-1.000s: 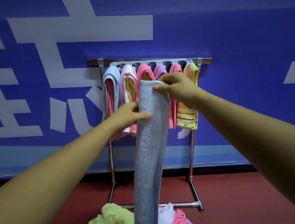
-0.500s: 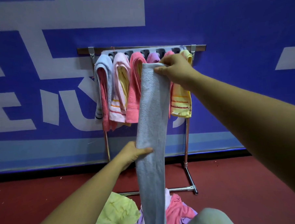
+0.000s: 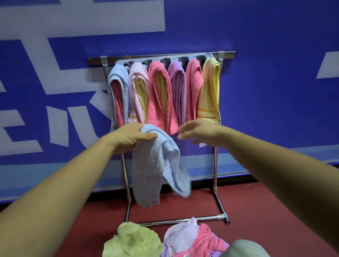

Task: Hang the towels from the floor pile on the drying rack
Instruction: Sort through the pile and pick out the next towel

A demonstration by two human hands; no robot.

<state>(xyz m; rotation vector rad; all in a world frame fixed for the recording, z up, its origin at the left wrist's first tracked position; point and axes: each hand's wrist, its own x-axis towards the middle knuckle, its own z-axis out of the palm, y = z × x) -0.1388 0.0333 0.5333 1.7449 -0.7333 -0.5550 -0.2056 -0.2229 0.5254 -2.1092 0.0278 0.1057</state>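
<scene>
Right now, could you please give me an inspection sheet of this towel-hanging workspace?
Surface: red floor, with the rack standing on it.
Job's things: drying rack carrying hung towels in six bunches side by side; light blue towel dangling in front of the rack, not yet on it; floor pile of green, lilac and pink towels in front of the rack's base.
Clutter: nothing seen.
Grippers: left hand grips the light blue towel at its top; right hand open beside it, holding nothing.
Cables: nothing seen.
Surroundings: blue wall with large white characters behind the rack.
</scene>
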